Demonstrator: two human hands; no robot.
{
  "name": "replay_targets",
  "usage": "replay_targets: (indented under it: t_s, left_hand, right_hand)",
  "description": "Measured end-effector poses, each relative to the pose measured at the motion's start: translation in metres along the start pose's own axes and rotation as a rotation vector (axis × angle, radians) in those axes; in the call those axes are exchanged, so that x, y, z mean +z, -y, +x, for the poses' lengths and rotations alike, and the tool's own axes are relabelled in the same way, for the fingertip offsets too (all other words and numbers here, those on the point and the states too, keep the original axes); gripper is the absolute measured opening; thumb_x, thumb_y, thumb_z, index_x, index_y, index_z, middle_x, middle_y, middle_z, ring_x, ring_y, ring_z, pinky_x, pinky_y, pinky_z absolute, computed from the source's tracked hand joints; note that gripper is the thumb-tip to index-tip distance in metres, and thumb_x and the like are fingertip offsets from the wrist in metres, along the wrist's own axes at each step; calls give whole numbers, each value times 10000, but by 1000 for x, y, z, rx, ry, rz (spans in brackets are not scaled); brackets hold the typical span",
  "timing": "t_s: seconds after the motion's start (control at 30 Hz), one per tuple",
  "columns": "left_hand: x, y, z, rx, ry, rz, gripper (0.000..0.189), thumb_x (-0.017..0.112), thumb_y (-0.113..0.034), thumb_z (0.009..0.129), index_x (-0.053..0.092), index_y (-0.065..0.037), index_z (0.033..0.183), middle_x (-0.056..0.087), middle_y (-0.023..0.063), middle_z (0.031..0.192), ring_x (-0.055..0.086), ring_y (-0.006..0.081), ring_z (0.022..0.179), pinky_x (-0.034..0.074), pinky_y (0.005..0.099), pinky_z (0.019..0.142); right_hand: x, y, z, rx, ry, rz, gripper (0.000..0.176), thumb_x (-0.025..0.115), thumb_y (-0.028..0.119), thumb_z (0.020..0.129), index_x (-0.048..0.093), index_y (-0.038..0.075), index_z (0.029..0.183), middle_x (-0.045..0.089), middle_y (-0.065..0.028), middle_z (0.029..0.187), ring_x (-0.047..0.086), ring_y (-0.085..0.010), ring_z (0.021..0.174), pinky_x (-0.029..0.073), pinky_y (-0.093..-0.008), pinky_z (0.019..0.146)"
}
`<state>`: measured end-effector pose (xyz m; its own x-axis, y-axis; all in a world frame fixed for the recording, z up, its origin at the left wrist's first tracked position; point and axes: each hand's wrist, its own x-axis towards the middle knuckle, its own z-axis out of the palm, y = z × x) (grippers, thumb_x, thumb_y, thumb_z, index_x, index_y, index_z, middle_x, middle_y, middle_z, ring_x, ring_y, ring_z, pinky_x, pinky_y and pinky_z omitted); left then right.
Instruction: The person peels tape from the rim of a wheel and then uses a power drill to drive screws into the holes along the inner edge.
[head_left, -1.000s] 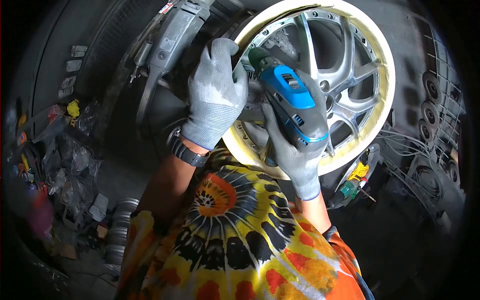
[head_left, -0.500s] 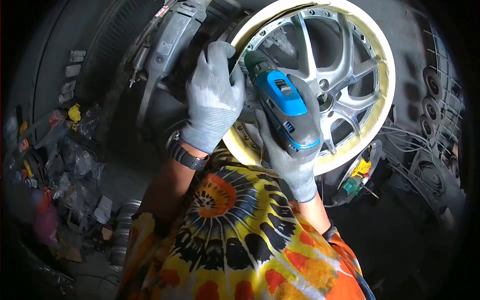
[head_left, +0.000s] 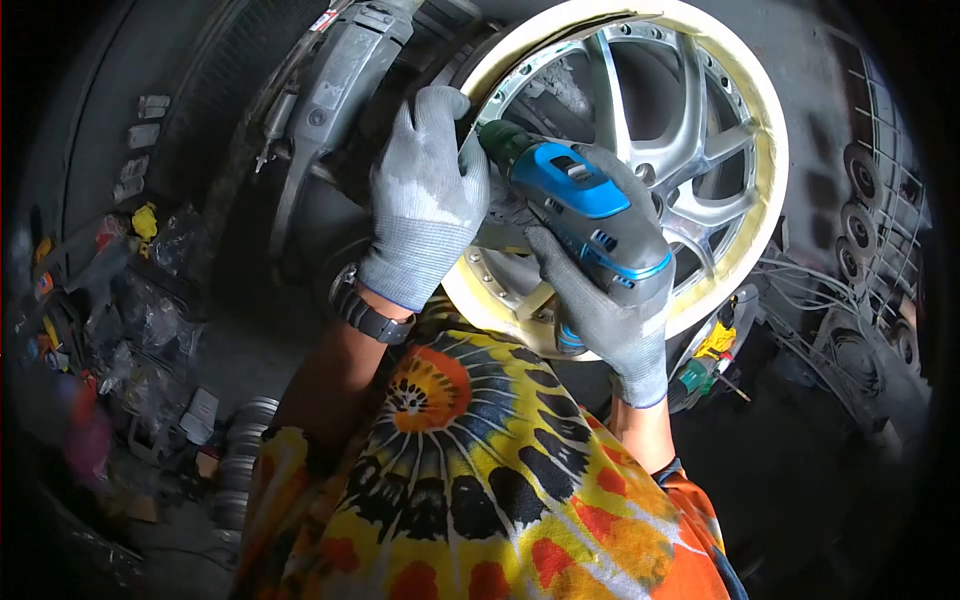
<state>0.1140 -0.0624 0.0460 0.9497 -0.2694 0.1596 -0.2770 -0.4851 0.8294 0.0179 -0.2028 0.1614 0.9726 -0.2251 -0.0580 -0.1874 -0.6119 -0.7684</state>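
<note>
A silver spoked wheel rim (head_left: pixel 668 150) with a yellowish outer lip lies in front of me. My right hand (head_left: pixel 625 310), in a grey glove, is wrapped round a blue and grey cordless drill (head_left: pixel 590 205). The drill's dark green front end points up and left at the rim's left inner edge. At that same edge is my left hand (head_left: pixel 428 190), also gloved, its fingers curled at the lip. Whatever its fingertips hold, if anything, is hidden.
A large grey power tool (head_left: pixel 340 90) lies at the upper left. Plastic bags and clutter (head_left: pixel 145 330) fill the far left, near a stack of metal discs (head_left: pixel 245 465). A green and yellow tool (head_left: pixel 705 360) and cables (head_left: pixel 815 290) lie on the right, beside a wire grid (head_left: pixel 890 150).
My right hand and the drill have moved right and slightly down, and the drill is tilted more towards horizontal. My left hand has barely moved.
</note>
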Motion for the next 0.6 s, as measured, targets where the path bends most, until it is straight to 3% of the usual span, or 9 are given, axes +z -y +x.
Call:
replay_targets:
  t_s: [0.07,0.13,0.2,0.27,0.33,0.37,0.47,0.53,0.6]
  left_hand:
    - [2,2,-1,29,-12,-2,346,726,-47,892,598,-57,1213,654,227,1122,694,458,979,594,494,833]
    - [1,0,-1,16,-17,7,347,730,-47,886,599,-57,1208,654,224,1123,690,454,990,593,489,846]
    - [0,0,-2,5,-22,15,349,734,-48,880,600,-57,1203,654,221,1124,687,451,1001,591,484,858]
    - [1,0,-2,25,-17,13,358,737,-40,868,596,-53,1196,654,219,1126,678,445,1031,583,481,889]
    - [2,0,-1,64,-50,8,311,724,-23,896,605,-31,1183,657,209,1081,678,418,951,575,472,839]
    - [2,0,-1,104,-81,8,265,711,-5,924,613,-9,1170,660,198,1037,679,392,872,568,462,789]
    - [0,0,-1,72,-57,10,277,713,-5,920,614,-7,1179,657,192,1031,672,384,869,568,451,786]
    - [-2,0,-2,38,-24,-3,321,718,-13,893,600,-25,1192,651,206,1088,673,408,960,575,460,847]
    - [-1,-2,-2,11,9,-22,365,722,-20,866,586,-44,1204,646,220,1146,674,433,1051,582,468,907]
  right_hand:
    - [-5,4,2,252,25,200,525,877,164,888,662,24,1346,737,-174,1271,767,-297,1087,598,-391,941]
    - [-9,-3,1,209,58,36,525,872,173,895,661,25,1352,737,-172,1277,772,-300,1075,603,-392,929]
    - [-11,-3,-2,228,135,-70,570,816,25,928,586,-7,1449,780,-96,1086,747,-123,825,616,-288,727]
    - [-10,0,5,82,111,-57,537,817,23,926,608,-15,1420,784,-96,1043,747,-124,810,612,-282,713]
    - [-11,0,6,159,92,-49,538,877,176,887,665,23,1357,720,-185,1309,766,-306,1104,600,-387,933]
    - [-10,0,4,158,94,-51,538,877,176,887,665,23,1357,720,-185,1309,766,-306,1104,600,-387,933]
    - [-5,-3,-1,352,38,84,551,873,175,893,654,22,1376,721,-186,1311,771,-300,1096,603,-389,933]
    - [-6,-7,-1,18,48,-113,562,866,169,905,639,18,1396,722,-184,1311,769,-285,1104,601,-387,940]
    - [-6,-4,-3,109,44,-9,562,863,160,906,634,14,1398,727,-180,1305,768,-285,1103,602,-395,944]
